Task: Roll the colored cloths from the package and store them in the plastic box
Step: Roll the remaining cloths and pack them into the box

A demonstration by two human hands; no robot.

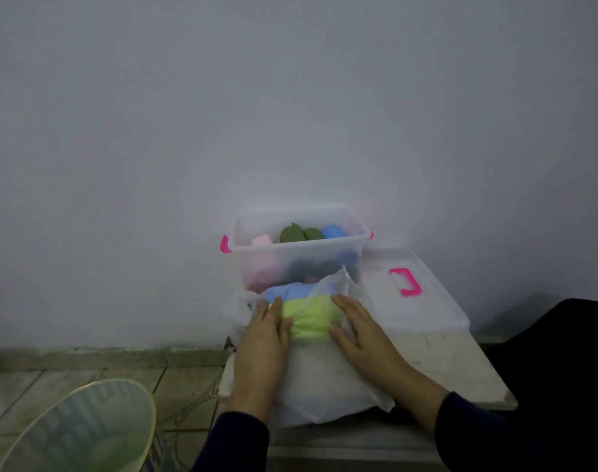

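Note:
A clear plastic box (256,248) with pink latches stands against the wall, holding rolled cloths: pink (261,240), dark green (292,233) and blue (334,231). In front of it lies a white plastic package (324,379), open at its far end, with a yellow-green cloth (307,316) and a blue cloth (290,290) showing. My left hand (265,338) presses on the left side of the yellow-green cloth, thumb on it. My right hand (358,330) lies flat on the package at the cloth's right edge.
The box's clear lid (423,311) with a pink handle lies to the right on the low white table (461,366). A fan with a yellowish guard (86,427) stands at the lower left over tiled floor. A dark shape fills the right edge.

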